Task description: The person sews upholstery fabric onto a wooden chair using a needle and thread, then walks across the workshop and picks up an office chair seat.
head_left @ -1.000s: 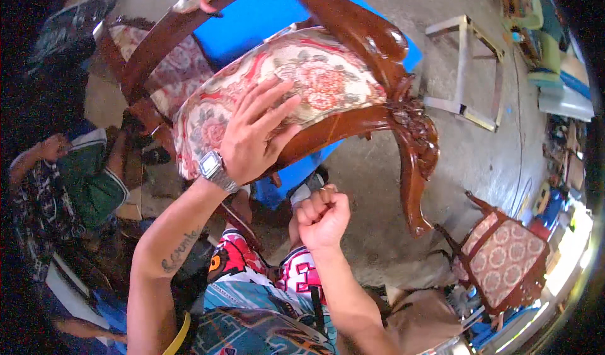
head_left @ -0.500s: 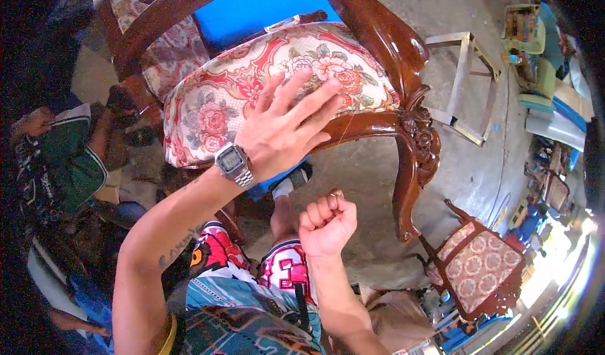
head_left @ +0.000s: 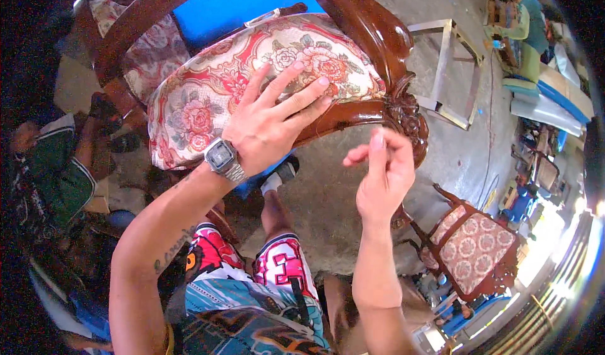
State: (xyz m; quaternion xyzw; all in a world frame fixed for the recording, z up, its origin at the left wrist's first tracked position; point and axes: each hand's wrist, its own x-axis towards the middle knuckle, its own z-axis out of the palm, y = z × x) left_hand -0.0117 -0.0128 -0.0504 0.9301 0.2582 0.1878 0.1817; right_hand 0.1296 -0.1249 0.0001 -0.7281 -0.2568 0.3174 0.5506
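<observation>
Your left hand rests spread on floral seat, likely soft; right hand half-curled, hold unclear. Grip wooden rail.

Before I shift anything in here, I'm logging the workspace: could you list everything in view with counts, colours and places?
Floral seat: one, cream and red, centre
Carved frame: one, glossy brown, around the seat
Blue surface: one, blue, beyond the seat
Second floral seat: one, cream and red, upper left
Open-sided stand: one, off-white, upper right floor
Medallion-patterned chair: one, pink and brown, lower right
Stacked pads: several, green and blue, upper right
Other person: one, dark green clothing, left
Wristwatch: one, silver, left wrist
Shorts: one pair, pink and white, lower middle
Remaining clutter: too dark or small to count
Left hand: one, bare, spread on the seat
Right hand: one, bare, raised, fingers curled
</observation>
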